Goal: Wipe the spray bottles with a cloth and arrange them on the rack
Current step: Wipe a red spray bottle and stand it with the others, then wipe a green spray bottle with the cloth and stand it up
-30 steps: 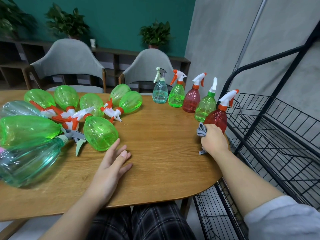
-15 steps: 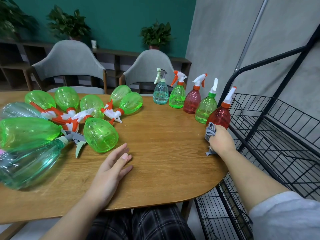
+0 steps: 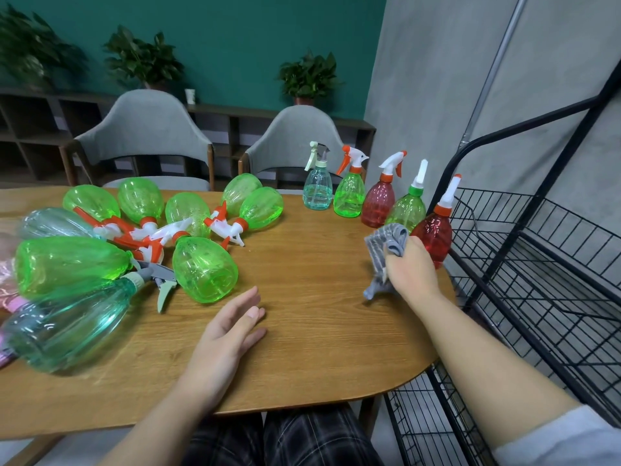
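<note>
My right hand (image 3: 408, 269) grips a grey cloth (image 3: 386, 245) just left of a red spray bottle (image 3: 435, 237) that stands upright at the table's right edge. Behind it several more bottles stand in a row: a green one (image 3: 406, 210), a red one (image 3: 379, 203), a green one (image 3: 349, 196) and a clear teal one (image 3: 317, 191). Several green bottles (image 3: 203, 272) and a large teal bottle (image 3: 67, 324) lie on their sides at the left. My left hand (image 3: 228, 331) rests flat and relaxed on the wooden table (image 3: 319, 317). The black wire rack (image 3: 537, 264) stands to the right.
Two grey chairs (image 3: 144, 139) stand behind the table. A dark low shelf with potted plants (image 3: 307, 79) lines the teal wall. Something pink (image 3: 6, 280) shows at the far left edge. The rack's wire shelves hold nothing.
My right hand with the cloth has come off the red bottle's side and drawn slightly left and toward me. The left hand has stayed in place.
</note>
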`<state>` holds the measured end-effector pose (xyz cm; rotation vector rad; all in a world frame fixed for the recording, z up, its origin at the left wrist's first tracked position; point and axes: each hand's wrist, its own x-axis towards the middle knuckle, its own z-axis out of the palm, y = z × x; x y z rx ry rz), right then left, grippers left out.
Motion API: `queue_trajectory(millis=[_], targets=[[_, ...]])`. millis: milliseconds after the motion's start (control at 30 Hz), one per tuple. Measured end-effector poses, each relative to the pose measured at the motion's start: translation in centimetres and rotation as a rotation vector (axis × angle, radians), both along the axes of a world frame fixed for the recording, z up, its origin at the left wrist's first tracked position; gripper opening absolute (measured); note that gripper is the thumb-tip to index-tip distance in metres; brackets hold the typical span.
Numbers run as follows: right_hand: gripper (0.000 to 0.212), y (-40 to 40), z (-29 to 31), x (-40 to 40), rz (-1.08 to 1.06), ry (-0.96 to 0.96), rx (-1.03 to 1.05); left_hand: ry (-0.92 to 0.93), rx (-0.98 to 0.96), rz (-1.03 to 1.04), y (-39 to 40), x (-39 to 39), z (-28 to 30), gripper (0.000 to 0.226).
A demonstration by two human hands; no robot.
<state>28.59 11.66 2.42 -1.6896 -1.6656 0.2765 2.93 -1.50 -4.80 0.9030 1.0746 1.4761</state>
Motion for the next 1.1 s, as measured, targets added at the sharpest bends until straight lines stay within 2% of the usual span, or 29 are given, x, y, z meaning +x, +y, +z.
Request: queue_trajectory(millis=[67,133,233,300,433,533,600,667,733,767,833,933,1100], targets=[[0.025,-1.3,0.6,-2.3,0.058,0.254,-0.016,0.002,-0.010,0.012,0.0,0.0,0.0,0.033],[0.024,-2.1,0.3,-4.6,0.100,0.555,-0.104,0.003,-0.017,0.030,0.0,0.1,0.0,0.027],[0.020,-3.4,-2.0,-8.3,0.129,1.044,-0.235,-0.010,-0.034,0.066,0.0,0.3,0.1,0.022],[0.029,-4.4,-3.8,-10.4,0.149,1.276,-0.309,-0.023,-0.034,0.085,0.0,0.4,0.1,0.019],[0.034,-5.5,-6.1,-11.8,0.125,1.347,-0.348,-0.094,-0.040,0.137,-0.1,0.8,0.8,0.016],[0.039,-5.4,-6.6,-11.5,0.119,1.364,-0.353,-0.105,-0.032,0.272,-0.2,0.9,1.6,0.016],[0.035,-5.3,-6.6,-11.3,0.150,1.361,-0.374,0.056,0.025,0.427,0.0,0.8,2.1,0.019],[0.029,-5.4,-6.5,-11.1,0.180,1.375,-0.391,0.328,0.084,0.634,0.3,0.6,2.4,0.022],[0.028,-5.4,-6.5,-11.0,0.200,1.398,-0.395,0.558,0.086,0.816,0.8,0.4,2.9,0.037],[0.030,-5.4,-6.6,-11.0,0.206,1.400,-0.401,0.603,0.056,0.871,1.1,0.3,3.1,0.049],[0.033,-5.3,-6.8,-10.9,0.218,1.402,-0.415,0.578,-0.050,0.907,2.1,-0.1,3.5,0.074],[0.034,-5.3,-6.9,-10.8,0.244,1.404,-0.422,0.419,-0.232,0.881,3.9,-0.7,4.2,0.101],[0.031,-5.3,-6.7,-10.6,0.258,1.395,-0.425,0.250,-0.503,0.781,6.2,-1.7,4.9,0.113]])
